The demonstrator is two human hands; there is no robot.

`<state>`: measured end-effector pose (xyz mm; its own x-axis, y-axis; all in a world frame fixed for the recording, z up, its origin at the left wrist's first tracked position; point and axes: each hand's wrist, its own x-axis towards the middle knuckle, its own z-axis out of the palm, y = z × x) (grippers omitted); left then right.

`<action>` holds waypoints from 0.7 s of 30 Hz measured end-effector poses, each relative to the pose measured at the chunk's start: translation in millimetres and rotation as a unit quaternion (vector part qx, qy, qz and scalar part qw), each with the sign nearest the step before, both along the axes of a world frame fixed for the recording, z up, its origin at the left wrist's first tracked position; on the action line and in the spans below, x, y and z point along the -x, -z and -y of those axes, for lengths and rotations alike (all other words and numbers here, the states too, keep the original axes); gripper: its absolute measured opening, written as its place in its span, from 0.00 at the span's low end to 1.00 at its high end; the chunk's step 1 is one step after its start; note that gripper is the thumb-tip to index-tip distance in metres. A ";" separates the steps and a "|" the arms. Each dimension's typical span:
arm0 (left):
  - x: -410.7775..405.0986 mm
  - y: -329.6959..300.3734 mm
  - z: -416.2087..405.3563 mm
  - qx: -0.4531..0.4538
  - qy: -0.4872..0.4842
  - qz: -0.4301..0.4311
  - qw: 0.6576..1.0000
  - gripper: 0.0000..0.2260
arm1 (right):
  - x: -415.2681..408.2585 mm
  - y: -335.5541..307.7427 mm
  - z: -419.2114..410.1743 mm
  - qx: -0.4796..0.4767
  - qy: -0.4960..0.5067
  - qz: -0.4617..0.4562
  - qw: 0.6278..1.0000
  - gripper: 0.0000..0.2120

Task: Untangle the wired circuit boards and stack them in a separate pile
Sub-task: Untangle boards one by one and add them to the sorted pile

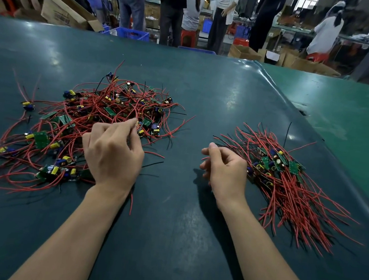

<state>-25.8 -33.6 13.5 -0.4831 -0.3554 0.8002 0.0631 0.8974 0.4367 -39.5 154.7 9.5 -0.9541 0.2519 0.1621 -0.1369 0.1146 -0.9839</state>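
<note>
Left hand (113, 154) curled over tangled pile (83, 128), grip unclear, right hand (225, 167) loosely curled, empty

Dark green table mat (191, 90) covers work surface, lighter green tabletop (355, 108) at right edge. Beyond: open cardboard box (62, 10), blue plastic crate (132, 33), red stools (188, 37), several people standing (132, 0) among cluttered workbenches.

Bare table (181, 121) — between wire piles
</note>
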 end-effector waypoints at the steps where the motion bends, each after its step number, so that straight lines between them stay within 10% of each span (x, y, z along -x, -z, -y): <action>1: 0.6 -0.3 0.1 0.014 -0.001 -0.030 0.999 0.08 | 0.7 0.9 0.1 -0.013 -0.004 -0.002 1.000 0.14; 6: -2.3 -2.2 -3.4 0.108 0.131 -0.165 0.972 0.07 | 2.8 4.2 2.8 -0.078 -0.036 -0.032 0.996 0.03; 14: -13.9 2.0 -43.8 0.120 0.410 -0.078 0.901 0.04 | -1.9 4.2 2.0 -0.262 -0.162 -0.068 0.949 0.30; 21: -21.9 2.3 -54.6 0.096 0.474 -0.051 0.874 0.05 | 0.3 1.0 5.6 0.001 -0.093 -0.036 0.995 0.06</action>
<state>-3.9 21.1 11.2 -0.4097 0.3112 0.8575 0.8476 0.4773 0.2318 -39.7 149.1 8.5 -0.9703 0.0716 0.2313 -0.2256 0.0796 -0.9710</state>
